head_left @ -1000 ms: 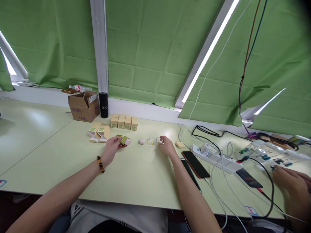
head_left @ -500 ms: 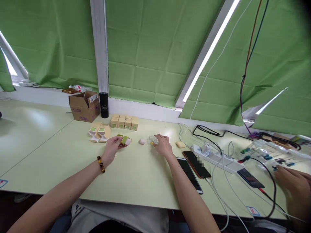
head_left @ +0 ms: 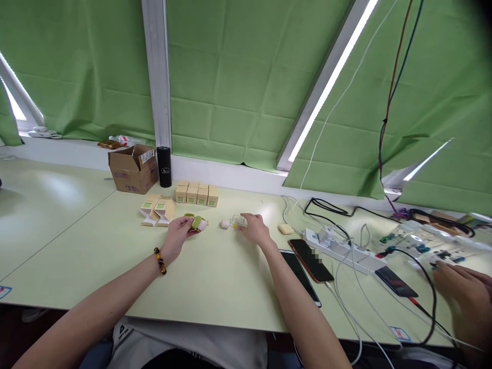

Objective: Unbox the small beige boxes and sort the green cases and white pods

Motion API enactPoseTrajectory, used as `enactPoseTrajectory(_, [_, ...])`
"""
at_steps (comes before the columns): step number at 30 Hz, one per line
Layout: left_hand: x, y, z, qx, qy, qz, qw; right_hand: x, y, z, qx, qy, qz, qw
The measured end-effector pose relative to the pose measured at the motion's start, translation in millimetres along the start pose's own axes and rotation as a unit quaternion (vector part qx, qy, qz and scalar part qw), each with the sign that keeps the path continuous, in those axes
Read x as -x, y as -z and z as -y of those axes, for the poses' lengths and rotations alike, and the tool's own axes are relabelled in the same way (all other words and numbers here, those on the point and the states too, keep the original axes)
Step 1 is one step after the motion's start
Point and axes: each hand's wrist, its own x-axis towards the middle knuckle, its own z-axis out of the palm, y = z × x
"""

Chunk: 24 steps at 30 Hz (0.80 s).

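Note:
My left hand (head_left: 178,234), a beaded bracelet at its wrist, is closed on a small green case with a pale pink block in it (head_left: 199,223), held just over the table. A clear plastic piece (head_left: 238,221) with a bit of yellow is pinched in the fingers of my right hand (head_left: 257,229). Between the hands a small pale pink block (head_left: 225,224) lies on the table, close to the plastic piece's left edge. Whether the two touch, I cannot tell.
Beyond my left hand stand several small kraft boxes (head_left: 197,195), opened cartons (head_left: 157,210), a cardboard box (head_left: 132,171) and a black bottle (head_left: 164,166). To the right lie phones (head_left: 312,260), a power strip (head_left: 346,251) and cables. Another person's hand (head_left: 461,284) is far right.
My right hand has shifted slightly left with the clear plastic piece, bringing it nearer the loose pink block. My left hand with the green case is nearly unmoved.

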Motion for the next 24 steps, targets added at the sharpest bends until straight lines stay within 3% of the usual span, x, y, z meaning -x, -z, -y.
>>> enactPoseTrajectory(12, [-4,2.2,4,0.003,-0.002,0.000,1.000,-45,15,-10,0.013,0.024,0.073,0.997])
enactPoseTrajectory(24, [-3,2.4,3,0.014,-0.001,-0.006,1.000,-47,21,-19,0.036,0.028,0.084,0.995])
